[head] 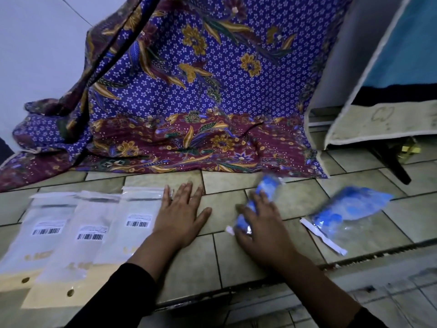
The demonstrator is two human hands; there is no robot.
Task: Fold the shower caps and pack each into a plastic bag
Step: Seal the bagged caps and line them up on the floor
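The right hand [260, 223] lies on a bagged blue shower cap [257, 204] on the tiled floor [189, 263], fingers curled loosely over it — whether they grip it I cannot tell. The left hand [181, 216] rests flat and open beside three empty plastic bags [92, 230]. Packing seems underway — one filled bag [347, 216] lies right; next, probably, seal this one.

Three white barcoded plastic bags [45, 233] [88, 235] [136, 223] lie left of the left hand [181, 216], two clear packs holding blue shower caps [257, 204] [350, 214] lie right of it, and one patterned cloth [189, 102] lies beyond it; two hands appear, the other being the right hand [260, 230].
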